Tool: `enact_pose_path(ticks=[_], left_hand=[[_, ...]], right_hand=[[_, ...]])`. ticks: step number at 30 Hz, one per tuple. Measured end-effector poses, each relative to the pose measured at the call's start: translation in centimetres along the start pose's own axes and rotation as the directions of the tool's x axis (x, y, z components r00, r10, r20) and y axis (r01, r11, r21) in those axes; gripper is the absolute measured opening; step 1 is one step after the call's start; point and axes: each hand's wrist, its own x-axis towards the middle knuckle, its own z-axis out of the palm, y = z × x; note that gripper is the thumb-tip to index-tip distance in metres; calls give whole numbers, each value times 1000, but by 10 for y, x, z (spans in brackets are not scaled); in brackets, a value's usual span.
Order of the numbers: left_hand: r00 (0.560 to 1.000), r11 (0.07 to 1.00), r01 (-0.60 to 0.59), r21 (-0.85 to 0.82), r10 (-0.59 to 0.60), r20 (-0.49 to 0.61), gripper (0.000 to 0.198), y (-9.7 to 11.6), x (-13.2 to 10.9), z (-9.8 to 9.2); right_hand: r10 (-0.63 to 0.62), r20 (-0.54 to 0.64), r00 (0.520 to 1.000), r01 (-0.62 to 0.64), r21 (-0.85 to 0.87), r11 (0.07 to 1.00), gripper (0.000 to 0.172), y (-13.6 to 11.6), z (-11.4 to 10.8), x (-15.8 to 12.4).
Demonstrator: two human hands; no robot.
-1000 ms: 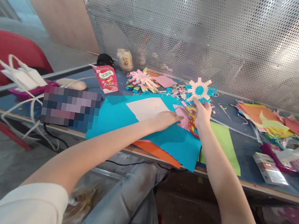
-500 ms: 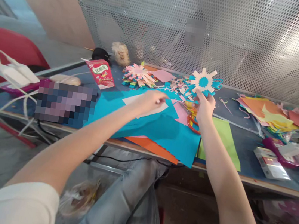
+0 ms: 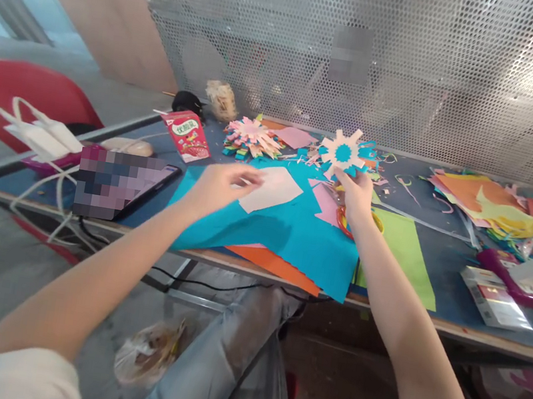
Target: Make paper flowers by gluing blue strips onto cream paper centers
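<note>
My right hand (image 3: 356,193) pinches the lower edge of a white paper flower with a blue centre (image 3: 341,152) and holds it upright above the table. My left hand (image 3: 221,185) hovers over the big blue paper sheet (image 3: 285,236), its fingers curled in a pinch; I cannot make out anything between them. A white paper piece (image 3: 273,188) lies on the blue sheet just right of that hand. Red-handled scissors (image 3: 344,222) lie under my right wrist, beside a pink scrap (image 3: 327,206).
A finished pink paper flower (image 3: 252,136), a red drink carton (image 3: 186,135) and a tablet (image 3: 122,183) sit at the left. Green paper (image 3: 404,252) and orange paper (image 3: 276,265) flank the blue sheet. Stacked coloured papers (image 3: 488,204) and tools fill the right. A perforated metal screen (image 3: 321,46) stands behind.
My left hand has lifted off the pink scrap and drawn back to the left over the blue sheet, closing into a pinch. My right hand still holds the flower, now a little further left.
</note>
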Motion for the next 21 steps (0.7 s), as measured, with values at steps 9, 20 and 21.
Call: enact_pose_path(ticks=[9,20,21], left_hand=[[971,920,-78,383,-18,239,35,-6,24,9],[904,818,-262,512,22,427,39,6,58,45],[894,801,-277,531,12,448,39,4,65,50]], right_hand=[[-25,60,998,30,-89,996,29,5,8,-9],[-225,62,972,226,-487,844,20,10,9,-11],[-228,63,972,229,-497,837,19,10,8,-11]])
